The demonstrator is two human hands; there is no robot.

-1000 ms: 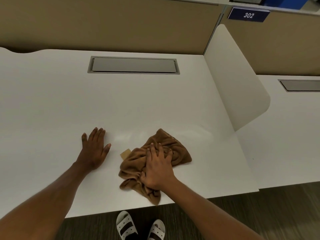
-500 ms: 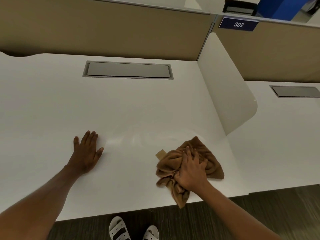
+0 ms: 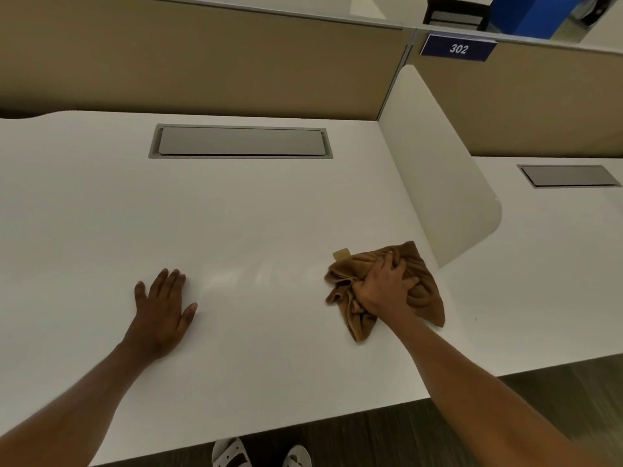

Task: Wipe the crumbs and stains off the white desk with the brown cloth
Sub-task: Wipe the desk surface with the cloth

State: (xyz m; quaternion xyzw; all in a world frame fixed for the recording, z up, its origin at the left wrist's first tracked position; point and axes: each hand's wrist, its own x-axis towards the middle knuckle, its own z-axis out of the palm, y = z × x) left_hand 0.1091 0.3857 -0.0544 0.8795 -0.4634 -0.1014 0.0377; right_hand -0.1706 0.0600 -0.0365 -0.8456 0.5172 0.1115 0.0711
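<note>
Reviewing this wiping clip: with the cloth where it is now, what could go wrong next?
1. The brown cloth under the right hand sits right beside the white divider; another rightward stroke may jam against it and leave debris along that seam.
2. The left hand rests flat on the white desk, so the patch under it may go unwiped or get smudged.

The right hand [image 3: 384,288] covers the middle of the crumpled brown cloth [image 3: 421,294]; white slide sandals [image 3: 232,455] are cut off by the bottom edge.
</note>
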